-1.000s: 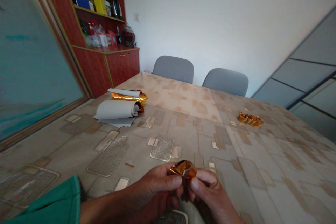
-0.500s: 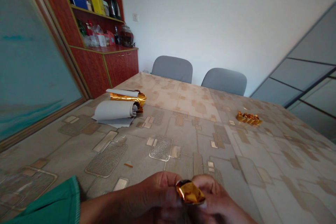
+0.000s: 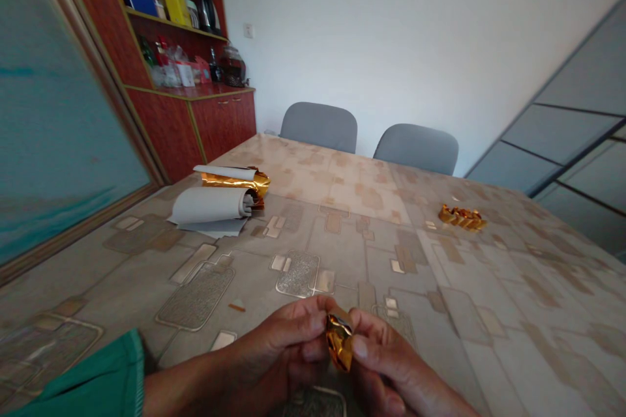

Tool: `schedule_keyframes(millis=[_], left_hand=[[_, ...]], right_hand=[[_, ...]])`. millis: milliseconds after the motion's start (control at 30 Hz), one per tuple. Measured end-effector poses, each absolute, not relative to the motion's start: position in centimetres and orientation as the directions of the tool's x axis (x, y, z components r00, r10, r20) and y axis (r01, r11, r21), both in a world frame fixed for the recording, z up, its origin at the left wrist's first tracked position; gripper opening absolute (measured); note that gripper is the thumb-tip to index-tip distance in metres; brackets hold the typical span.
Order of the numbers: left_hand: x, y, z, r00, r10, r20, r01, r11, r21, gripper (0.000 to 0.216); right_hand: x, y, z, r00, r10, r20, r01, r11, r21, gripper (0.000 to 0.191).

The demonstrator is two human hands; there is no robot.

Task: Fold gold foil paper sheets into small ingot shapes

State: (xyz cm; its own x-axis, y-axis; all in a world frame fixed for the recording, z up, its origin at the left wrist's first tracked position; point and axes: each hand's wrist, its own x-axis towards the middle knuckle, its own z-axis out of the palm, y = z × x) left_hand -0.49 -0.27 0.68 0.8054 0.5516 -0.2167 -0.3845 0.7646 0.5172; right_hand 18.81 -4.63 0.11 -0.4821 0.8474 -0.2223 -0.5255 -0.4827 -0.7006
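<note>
Turned up on its thin edge since the last view: the crinkled gold foil piece [image 3: 339, 342], now tall and narrow, held just above the near side of the patterned table [image 3: 489, 313]. Left hand [image 3: 278, 345] with fingers curled and pressed together, thumb against the foil. Right hand [image 3: 391, 358] pinching the other side between thumb and first finger. Lower fingers partly hidden, so no telling how they sit. Keep the pinch soft and use the thumb pads, because thin foil can rip at sharp folds. Shiny gold and orange on the front, with small dents and a dark fold at the top. Toward the far left of the table, a grey paper roll [image 3: 212, 204] and a gold foil strip [image 3: 233, 178]. Toward the right of the table, a small gold foil heap [image 3: 462, 217]. Past the far end of the table, two grey chairs [image 3: 320, 127]. Near the left edge of the view, a green sleeve [image 3: 83, 374].
</note>
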Motion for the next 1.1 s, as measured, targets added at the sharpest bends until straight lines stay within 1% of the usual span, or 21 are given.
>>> schedule_keyframes(millis=[133, 233, 367, 500, 600, 700, 833, 967, 1100], left_hand=[[-0.3, -0.3, 1.1, 0.814, 0.562, -0.146, -0.439, 0.760, 0.478, 0.039], [-0.1, -0.1, 1.2, 0.815, 0.562, -0.143, -0.437, 0.757, 0.486, 0.043], [-0.2, 0.3, 1.4, 0.843, 0.519, -0.141, -0.383, 0.764, 0.519, 0.040], [-0.3, 0.5, 1.5, 0.835, 0.531, -0.145, -0.377, 0.743, 0.553, 0.035], [-0.3, 0.4, 1.7, 0.833, 0.535, -0.142, -0.395, 0.755, 0.523, 0.038], [-0.4, 0.3, 1.7, 0.856, 0.501, -0.127, -0.388, 0.784, 0.484, 0.040], [-0.6, 0.5, 1.7, 0.878, 0.460, -0.130, -0.346, 0.799, 0.492, 0.033], [-0.6, 0.6, 1.5, 0.862, 0.478, -0.171, -0.336, 0.789, 0.514, 0.029], [-0.5, 0.6, 1.2, 0.851, 0.490, -0.191, -0.351, 0.800, 0.487, 0.023]], right_hand=[[18.4, -4.8, 0.5, -0.454, 0.867, -0.204, -0.533, -0.448, -0.718, 0.036], [18.1, -4.9, 0.8, -0.457, 0.872, -0.177, -0.544, -0.432, -0.719, 0.034], [18.1, -5.0, 1.0, -0.489, 0.852, -0.185, -0.526, -0.457, -0.717, 0.033], [18.4, -4.9, 0.9, -0.475, 0.860, -0.187, -0.495, -0.437, -0.751, 0.036], [18.5, -4.9, 0.7, -0.454, 0.865, -0.214, -0.475, -0.438, -0.763, 0.034], [18.6, -5.1, 0.5, -0.452, 0.864, -0.220, -0.482, -0.444, -0.755, 0.032], [18.5, -5.2, 0.8, -0.448, 0.861, -0.240, -0.510, -0.467, -0.722, 0.035], [18.1, -5.0, 1.3, -0.421, 0.873, -0.246, -0.522, -0.455, -0.721, 0.042], [17.8, -4.7, 1.6, -0.441, 0.870, -0.223, -0.527, -0.451, -0.720, 0.043]])
